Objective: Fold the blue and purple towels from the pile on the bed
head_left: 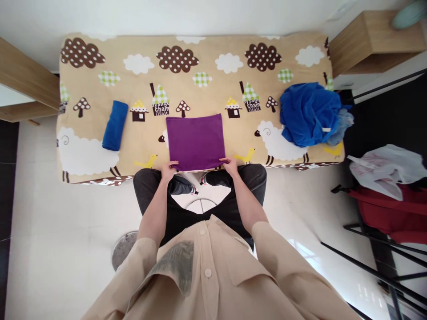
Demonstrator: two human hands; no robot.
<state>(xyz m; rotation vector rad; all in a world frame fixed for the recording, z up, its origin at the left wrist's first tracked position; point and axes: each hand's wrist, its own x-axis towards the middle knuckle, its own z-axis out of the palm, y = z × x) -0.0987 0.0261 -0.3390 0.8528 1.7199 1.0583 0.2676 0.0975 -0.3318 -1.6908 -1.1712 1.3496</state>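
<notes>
While its far edge runs up toward the printed houses, a purple cloth (196, 140) lies flat on the patterned cover (213, 100), its near edge between the person's two hands. It is roughly rectangular, looks smooth, and lies directly in front of the lap. The left hand (167, 170) is at its near left corner, thumb and fingers pinching the fabric; the right hand (230, 166) pinches the near right corner in the same way. Nearly all of the cloth stretches forward of the hands, away from the body.

To the left, well apart from the purple cloth, a blue roll (115, 126) of fabric lies slightly slanted across a printed sheep. On the right, farther off, a loose blue pile (307, 113) sits crumpled near the end of the cover, with a greyish-blue cloth (342, 126) at its right side.

Beyond the cover's right end, a white plastic bag (387, 169) lies on something red (383, 213). A wooden shelf (380, 40) stands at the far right, and another wooden unit (28, 73) at the left. The person wears a beige shirt (213, 262) and dark trousers.
</notes>
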